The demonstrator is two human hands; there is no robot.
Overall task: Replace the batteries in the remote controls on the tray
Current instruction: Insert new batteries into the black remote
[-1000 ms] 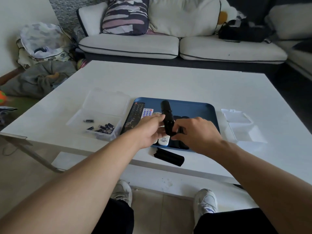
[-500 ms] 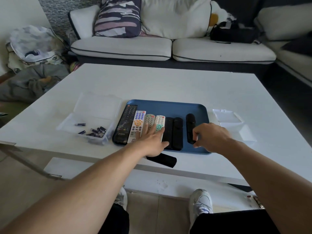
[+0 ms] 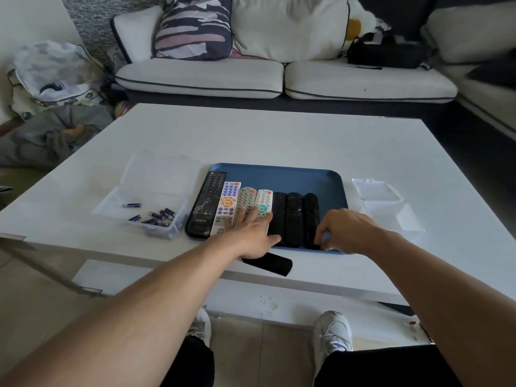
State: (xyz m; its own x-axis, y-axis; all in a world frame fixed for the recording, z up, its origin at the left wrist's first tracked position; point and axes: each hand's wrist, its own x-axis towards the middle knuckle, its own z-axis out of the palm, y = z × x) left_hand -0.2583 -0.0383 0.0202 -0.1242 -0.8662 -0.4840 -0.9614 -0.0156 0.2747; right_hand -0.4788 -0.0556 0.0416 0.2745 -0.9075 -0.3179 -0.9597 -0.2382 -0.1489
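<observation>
1. The blue tray [image 3: 279, 174] sits on the white surface [image 3: 279, 135], holding seven remote controls [image 3: 208, 203] side by side.
2. The left hand [image 3: 251, 233] lies flat with fingers spread over the light-coloured remotes.
3. The right hand [image 3: 344, 229] has its fingers curled onto the near end of the rightmost black remote [image 3: 311, 216].
4. A black cover [image 3: 275, 264] lies near the tray's near edge.
5. Batteries [image 3: 159, 215] lie in a clear box [image 3: 156, 180] left of the tray.

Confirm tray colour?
Blue tray, dark matte; shows clearly in the head view.
</observation>
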